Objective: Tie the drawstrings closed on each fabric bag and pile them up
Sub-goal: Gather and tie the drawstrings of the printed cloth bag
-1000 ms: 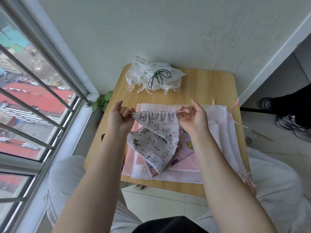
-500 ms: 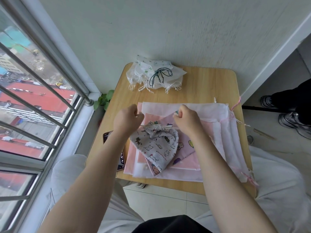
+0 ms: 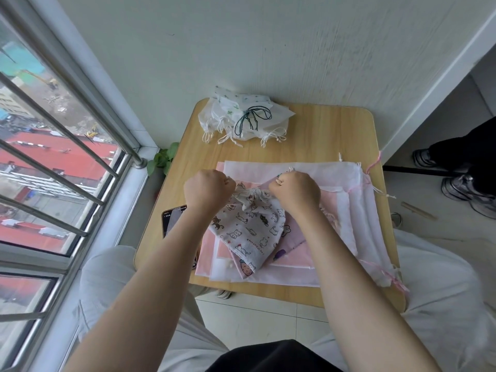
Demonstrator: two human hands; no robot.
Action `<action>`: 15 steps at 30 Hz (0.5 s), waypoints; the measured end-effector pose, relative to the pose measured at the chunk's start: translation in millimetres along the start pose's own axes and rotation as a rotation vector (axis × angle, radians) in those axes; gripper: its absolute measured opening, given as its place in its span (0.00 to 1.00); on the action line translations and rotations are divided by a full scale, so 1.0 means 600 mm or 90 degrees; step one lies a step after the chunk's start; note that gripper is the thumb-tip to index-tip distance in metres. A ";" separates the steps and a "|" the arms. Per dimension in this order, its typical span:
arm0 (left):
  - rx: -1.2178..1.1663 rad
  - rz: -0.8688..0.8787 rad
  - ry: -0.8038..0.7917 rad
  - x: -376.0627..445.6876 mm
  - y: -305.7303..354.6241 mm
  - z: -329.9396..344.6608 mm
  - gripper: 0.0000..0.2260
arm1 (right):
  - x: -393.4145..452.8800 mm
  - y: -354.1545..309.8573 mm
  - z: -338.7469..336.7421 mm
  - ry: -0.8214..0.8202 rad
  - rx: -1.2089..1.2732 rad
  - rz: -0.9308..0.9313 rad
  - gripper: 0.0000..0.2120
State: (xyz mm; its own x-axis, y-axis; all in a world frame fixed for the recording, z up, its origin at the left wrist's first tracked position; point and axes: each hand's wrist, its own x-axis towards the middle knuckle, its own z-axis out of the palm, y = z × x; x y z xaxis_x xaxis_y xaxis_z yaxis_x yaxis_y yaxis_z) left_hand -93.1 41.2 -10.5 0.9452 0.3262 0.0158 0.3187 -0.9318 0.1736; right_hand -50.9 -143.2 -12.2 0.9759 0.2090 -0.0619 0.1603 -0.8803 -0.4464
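— So where is the cat-print bag [image 3: 248, 232] at this point?

— Right on top of the flat pink and white bags [image 3: 341, 210], which lie spread over the near half of the wooden worktop [image 3: 327, 130]. Its mouth [image 3: 253, 196] is gathered into a tight pucker and points away from the person; its body fans out toward the near edge of the worktop.

— And the hands?

— Both are fisted, one on each side of that puckered mouth. The left hand [image 3: 208, 190] has its grip curled tight on the cord end coming out of the mouth on that side. The right hand [image 3: 295, 190] does the same on the other side, with a bit of white cord [image 3: 291, 169] poking up above its knuckles. Short runs of cord stretch from the pucker to each fist.

— Any finished bags around?

— A pile of white bags [image 3: 241, 119] sits at the far left corner of the worktop, against the wall. A dark green cord [image 3: 252, 119] tied in a bow lies across the top one, and knotted white cord ends hang off the pile's near side.

— What else is on or near the worktop?

— A phone [image 3: 171, 220] lies at its left edge, partly under the left forearm. Beyond the left edge, green leaves [image 3: 163, 158] show by the window sill, and to the right of the worktop another person's shoes [image 3: 467, 187] stand on the floor.
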 end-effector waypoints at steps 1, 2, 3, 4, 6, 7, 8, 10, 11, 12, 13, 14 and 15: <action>-0.008 -0.008 -0.005 -0.001 0.000 0.000 0.20 | -0.001 0.000 0.001 0.002 -0.002 0.001 0.18; -0.018 -0.013 -0.010 -0.002 0.000 0.000 0.21 | 0.001 0.002 0.004 0.006 -0.001 0.002 0.18; -0.029 -0.016 -0.022 -0.002 0.000 -0.001 0.21 | 0.002 0.004 0.007 0.003 0.003 0.004 0.18; -0.039 -0.017 -0.044 0.000 -0.001 0.001 0.22 | 0.006 0.010 0.010 -0.003 0.013 0.003 0.18; -0.060 -0.030 -0.112 0.005 -0.010 0.000 0.24 | 0.013 0.021 0.016 -0.032 0.063 -0.006 0.17; -0.082 -0.040 -0.151 0.007 -0.013 -0.002 0.24 | 0.014 0.023 0.015 -0.060 0.112 -0.011 0.16; -0.111 -0.050 -0.186 0.009 -0.013 -0.006 0.24 | 0.015 0.024 0.013 -0.100 0.179 -0.012 0.15; -0.216 -0.079 -0.246 0.012 -0.005 -0.020 0.23 | 0.011 0.014 0.004 -0.207 0.318 -0.022 0.16; -0.282 -0.093 -0.268 0.012 0.002 -0.030 0.21 | 0.006 0.007 0.003 -0.254 0.350 -0.035 0.16; -0.343 -0.095 -0.285 0.012 0.008 -0.040 0.20 | 0.004 0.002 0.006 -0.283 0.348 -0.050 0.16; -0.392 -0.086 -0.296 0.011 0.013 -0.052 0.19 | 0.001 -0.002 0.009 -0.292 0.326 -0.060 0.15; -0.438 -0.067 -0.309 0.011 0.017 -0.062 0.17 | -0.001 -0.006 0.013 -0.289 0.298 -0.066 0.15; -0.501 -0.041 -0.329 0.010 0.020 -0.071 0.15 | -0.005 -0.009 0.014 -0.284 0.272 -0.071 0.14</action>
State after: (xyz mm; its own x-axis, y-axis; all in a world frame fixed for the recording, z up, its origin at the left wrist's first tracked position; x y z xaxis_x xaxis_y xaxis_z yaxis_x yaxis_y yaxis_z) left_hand -86.6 38.9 33.4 0.9020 0.0857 -0.4230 0.4099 -0.4774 0.7772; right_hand -55.9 -135.3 -16.9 0.7864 0.5289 -0.3191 0.0952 -0.6143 -0.7833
